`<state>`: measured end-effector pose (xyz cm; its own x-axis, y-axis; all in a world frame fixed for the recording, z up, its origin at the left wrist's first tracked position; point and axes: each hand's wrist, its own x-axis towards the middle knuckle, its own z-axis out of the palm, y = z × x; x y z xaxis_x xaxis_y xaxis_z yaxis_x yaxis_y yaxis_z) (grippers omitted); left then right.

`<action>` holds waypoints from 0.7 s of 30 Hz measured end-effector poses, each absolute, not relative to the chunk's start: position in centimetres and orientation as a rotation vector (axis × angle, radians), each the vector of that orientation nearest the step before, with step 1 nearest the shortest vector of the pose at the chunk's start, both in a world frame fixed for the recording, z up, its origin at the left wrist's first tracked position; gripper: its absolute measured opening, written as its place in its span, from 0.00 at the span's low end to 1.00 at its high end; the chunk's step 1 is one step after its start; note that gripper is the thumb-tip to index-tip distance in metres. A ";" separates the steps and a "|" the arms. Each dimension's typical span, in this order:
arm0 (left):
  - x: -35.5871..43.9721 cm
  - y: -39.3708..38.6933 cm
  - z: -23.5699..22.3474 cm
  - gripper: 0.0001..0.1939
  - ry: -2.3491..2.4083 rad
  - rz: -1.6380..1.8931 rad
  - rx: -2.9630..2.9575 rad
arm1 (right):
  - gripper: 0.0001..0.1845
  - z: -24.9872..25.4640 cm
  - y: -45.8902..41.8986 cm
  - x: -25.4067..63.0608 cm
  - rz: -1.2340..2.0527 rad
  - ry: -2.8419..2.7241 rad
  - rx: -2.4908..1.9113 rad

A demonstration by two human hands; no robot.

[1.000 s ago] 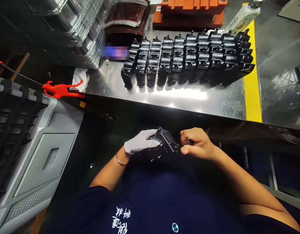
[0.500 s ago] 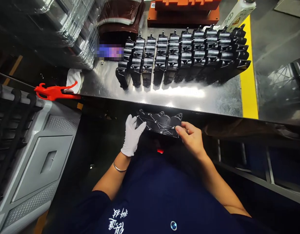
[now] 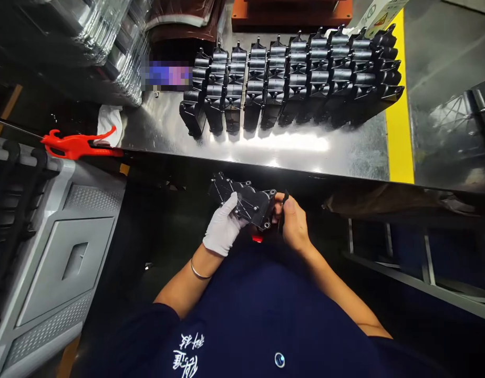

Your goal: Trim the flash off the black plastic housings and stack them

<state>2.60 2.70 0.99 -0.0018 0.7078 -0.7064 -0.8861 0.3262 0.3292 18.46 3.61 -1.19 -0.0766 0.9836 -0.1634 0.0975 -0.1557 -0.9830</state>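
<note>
Held in front of my body, just below the bench edge, is a black molded plastic housing with ribs, screw bosses and mounting lugs. My white-gloved left hand is closed round its lower left side, thumb on top. At the housing's right end, my bare right hand is closed on a thin dark piece between thumb and fingers. What that piece is I cannot make out. Part of the right fingers is hidden behind it and the housing.
On the metal bench stand several similar black housings in a row. A red air blow gun lies left, near a white cloth. Wrapped stacks rise at upper left. A grey plastic cart stands below.
The left hand has moved its grip further onto the housing, which is now tilted down to the right. My right hand has left the housing's edge and now holds a thin dark piece.
</note>
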 end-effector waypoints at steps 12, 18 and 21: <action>2.2 2.2 0.8 0.13 0.833 1.168 -0.247 | 0.11 -0.2 4.0 18.5 1.094 -1.423 -1.187; 2.2 2.2 1.4 0.11 0.842 1.150 -0.254 | 0.13 -1.2 4.8 18.7 1.043 -1.385 -1.204; 2.2 2.2 2.6 0.10 0.863 1.096 -0.355 | 0.17 -2.0 5.6 19.2 1.035 -1.216 -1.346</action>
